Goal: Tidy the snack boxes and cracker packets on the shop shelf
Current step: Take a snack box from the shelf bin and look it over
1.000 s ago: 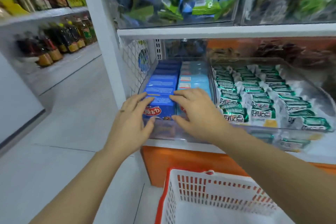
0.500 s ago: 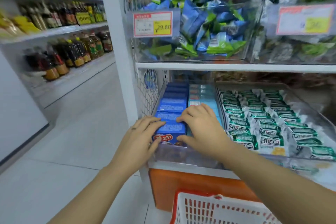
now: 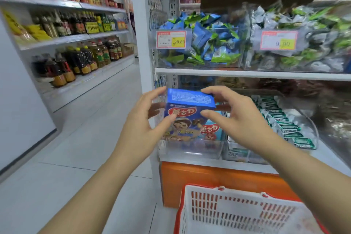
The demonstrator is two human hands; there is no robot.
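Note:
A dark blue snack box (image 3: 187, 113) with a cartoon figure on its front is lifted upright above the clear bin (image 3: 191, 150) on the lower shelf. My left hand (image 3: 144, 125) grips its left side and my right hand (image 3: 235, 119) grips its right side and top. A light blue snack box (image 3: 211, 131) stands behind it in the same bin. Green and white cracker packets (image 3: 284, 119) lie in rows in the bin to the right. The dark blue boxes further back in the bin are hidden by the lifted box.
A red and white shopping basket (image 3: 243, 213) sits on the floor below my arms. Clear bins of blue and green packets (image 3: 205, 43) with price tags (image 3: 171, 39) fill the upper shelf. Oil bottles (image 3: 83, 61) line shelves across the aisle on the left.
Both hands were pressing on the front dark blue box in the bin; now they have lifted it up and out, turned upright. The view has tilted upward.

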